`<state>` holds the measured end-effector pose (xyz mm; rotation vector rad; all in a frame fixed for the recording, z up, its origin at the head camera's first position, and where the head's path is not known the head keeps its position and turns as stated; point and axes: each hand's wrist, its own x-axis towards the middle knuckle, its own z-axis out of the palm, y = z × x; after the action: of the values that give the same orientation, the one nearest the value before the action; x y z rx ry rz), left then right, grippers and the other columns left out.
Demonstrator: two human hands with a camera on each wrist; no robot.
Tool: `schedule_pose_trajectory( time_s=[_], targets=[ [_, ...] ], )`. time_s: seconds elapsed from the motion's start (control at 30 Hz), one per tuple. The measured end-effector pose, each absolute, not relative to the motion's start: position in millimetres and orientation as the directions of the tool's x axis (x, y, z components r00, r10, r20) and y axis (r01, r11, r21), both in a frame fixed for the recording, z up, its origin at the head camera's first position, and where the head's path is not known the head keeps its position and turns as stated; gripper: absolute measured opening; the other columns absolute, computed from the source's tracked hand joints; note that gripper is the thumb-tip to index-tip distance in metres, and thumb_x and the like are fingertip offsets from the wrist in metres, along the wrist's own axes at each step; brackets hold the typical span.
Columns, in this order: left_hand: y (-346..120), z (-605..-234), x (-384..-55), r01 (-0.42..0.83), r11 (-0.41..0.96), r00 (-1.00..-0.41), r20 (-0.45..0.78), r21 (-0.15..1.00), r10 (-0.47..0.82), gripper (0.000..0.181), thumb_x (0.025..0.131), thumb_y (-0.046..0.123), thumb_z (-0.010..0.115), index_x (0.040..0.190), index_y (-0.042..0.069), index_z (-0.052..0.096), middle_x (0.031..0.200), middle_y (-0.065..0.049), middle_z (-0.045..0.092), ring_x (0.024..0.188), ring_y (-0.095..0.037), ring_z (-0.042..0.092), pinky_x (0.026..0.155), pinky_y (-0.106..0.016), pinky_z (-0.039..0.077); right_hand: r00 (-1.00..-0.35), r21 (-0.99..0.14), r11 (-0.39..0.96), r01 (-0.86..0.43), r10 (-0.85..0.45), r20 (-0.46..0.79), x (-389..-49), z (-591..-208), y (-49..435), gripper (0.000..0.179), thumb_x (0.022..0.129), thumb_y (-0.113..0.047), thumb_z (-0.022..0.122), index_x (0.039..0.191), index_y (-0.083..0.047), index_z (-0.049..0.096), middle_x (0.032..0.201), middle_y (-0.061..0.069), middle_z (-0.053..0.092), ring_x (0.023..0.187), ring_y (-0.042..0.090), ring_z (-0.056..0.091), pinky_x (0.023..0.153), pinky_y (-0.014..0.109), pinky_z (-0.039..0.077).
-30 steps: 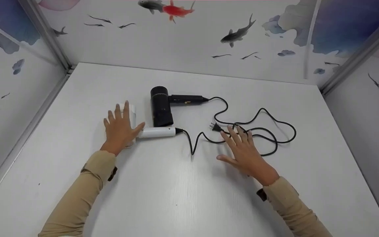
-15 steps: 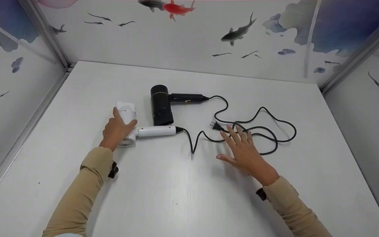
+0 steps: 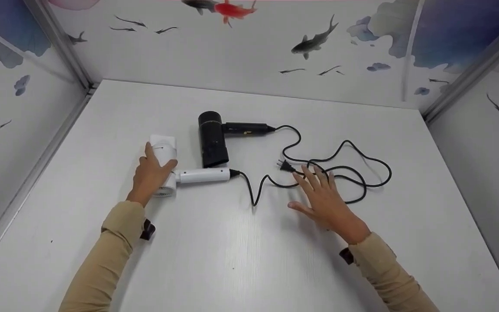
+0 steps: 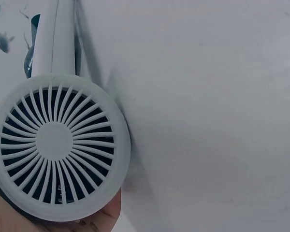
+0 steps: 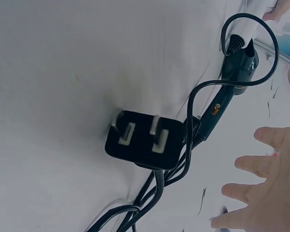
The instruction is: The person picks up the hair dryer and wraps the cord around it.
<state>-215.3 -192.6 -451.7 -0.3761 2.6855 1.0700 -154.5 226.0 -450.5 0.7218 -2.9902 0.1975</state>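
In the head view my left hand [image 3: 149,177] grips the barrel of a white hair dryer [image 3: 204,175], thumb on one side and fingers on the other. Its handle points right. The left wrist view shows the dryer's round grille [image 4: 54,141] up close, with part of the hand below it. My right hand [image 3: 325,203] is spread with straight fingers, its fingertips over the black cords [image 3: 364,173]. A black two-prong plug [image 3: 286,166] lies just left of those fingertips. In the right wrist view a two-prong plug [image 5: 145,140] looms close to the camera, beside the fingers [image 5: 253,166].
Behind the white dryer lies a black hair dryer [image 3: 213,141], its nozzle end close to the white handle. Its cord runs right into loose loops. White panels [image 3: 241,56] painted with fish border the white table [image 3: 249,268] at the back and sides.
My left hand was spread flat over the white hair dryer; its fingers then curled round the barrel. The dryer has since shifted slightly left with the hand. My right hand has stayed nearly still.
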Motion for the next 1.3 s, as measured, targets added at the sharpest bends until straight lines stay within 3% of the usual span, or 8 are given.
schedule_pose_trajectory(
  time_s=[0.43,0.57,0.67,0.8,1.03,1.13,1.23,1.3],
  targets=[
    [-177.2,-419.1,-201.1,-0.180,0.615,-0.980,-0.088,0.768,-0.178,0.094,0.086,0.050,0.056,0.149,0.015,-0.004,0.143,-0.022,0.035,0.117,-0.040,0.048,0.090,-0.052,0.045,-0.912,-0.174,0.895,-0.410,-0.403,0.078,-154.7,-440.4,227.0,0.067,0.093,-0.044,0.050,0.146,-0.010,0.028,0.152,0.018,0.023,0.139,0.042,0.018,0.108,0.065,0.011],
    [-163.2,-406.0,-198.5,-0.120,0.587,-0.983,-0.012,0.801,-0.185,0.093,0.083,0.046,0.061,0.149,0.018,0.002,0.135,-0.020,0.043,0.113,-0.037,0.052,0.087,-0.051,0.047,-0.901,-0.185,0.883,-0.432,-0.416,0.120,-152.3,-434.8,225.8,0.052,0.097,-0.015,0.048,0.145,-0.008,0.028,0.150,0.018,0.026,0.137,0.043,0.022,0.107,0.065,0.016],
    [-154.5,-396.6,-196.6,-0.093,0.555,-0.978,0.029,0.826,-0.208,0.095,0.082,0.043,0.065,0.149,0.018,0.003,0.130,-0.019,0.046,0.111,-0.034,0.053,0.088,-0.050,0.047,-0.883,-0.214,0.858,-0.467,-0.442,0.157,-149.1,-429.6,224.4,0.062,0.087,0.013,0.047,0.143,-0.007,0.030,0.149,0.018,0.028,0.136,0.041,0.026,0.106,0.064,0.020],
    [-144.9,-384.1,-193.9,-0.068,0.470,-0.968,0.055,0.880,-0.243,0.097,0.080,0.038,0.068,0.149,0.013,0.005,0.129,-0.018,0.043,0.112,-0.031,0.051,0.090,-0.047,0.046,-0.835,-0.287,0.785,-0.549,-0.505,0.217,-144.1,-423.2,220.5,0.073,0.075,0.028,0.044,0.140,-0.004,0.035,0.146,0.017,0.034,0.135,0.036,0.031,0.109,0.058,0.021],
    [-131.8,-376.0,-189.9,-0.015,0.235,-0.959,0.052,0.972,-0.277,0.082,0.075,0.034,0.074,0.138,0.004,0.032,0.125,-0.013,0.048,0.106,-0.023,0.052,0.087,-0.037,0.047,-0.797,-0.422,0.686,-0.593,-0.574,0.187,-136.6,-419.5,207.4,0.051,0.081,0.015,0.049,0.130,0.000,0.049,0.131,0.013,0.054,0.126,0.029,0.046,0.113,0.051,0.018],
    [-125.5,-376.6,-187.6,0.017,0.146,-0.955,0.059,0.989,-0.289,0.080,0.075,0.031,0.076,0.138,0.008,0.031,0.121,-0.011,0.050,0.104,-0.021,0.052,0.085,-0.036,0.047,-0.818,-0.468,0.689,-0.554,-0.553,0.156,-135.8,-419.8,201.9,0.037,0.088,0.000,0.055,0.125,-0.002,0.054,0.113,0.008,0.064,0.110,0.022,0.058,0.110,0.043,0.029],
    [-117.2,-377.2,-185.6,0.080,0.100,-0.950,0.106,0.992,-0.292,0.082,0.074,0.028,0.076,0.139,0.011,0.029,0.119,-0.011,0.052,0.103,-0.022,0.053,0.084,-0.038,0.047,-0.832,-0.515,0.669,-0.536,-0.523,0.186,-134.8,-416.2,198.3,0.029,0.092,-0.009,0.057,0.120,-0.005,0.060,0.098,0.002,0.066,0.086,0.013,0.060,0.089,0.031,0.048],
    [-111.6,-377.1,-184.1,0.131,0.088,-0.944,0.152,0.987,-0.293,0.083,0.073,0.026,0.077,0.139,0.012,0.028,0.118,-0.012,0.054,0.103,-0.022,0.055,0.083,-0.039,0.048,-0.835,-0.532,0.653,-0.539,-0.498,0.234,-133.7,-410.9,196.7,0.023,0.092,-0.010,0.057,0.113,-0.006,0.064,0.094,0.001,0.066,0.078,0.008,0.055,0.072,0.026,0.049]
  ],
)
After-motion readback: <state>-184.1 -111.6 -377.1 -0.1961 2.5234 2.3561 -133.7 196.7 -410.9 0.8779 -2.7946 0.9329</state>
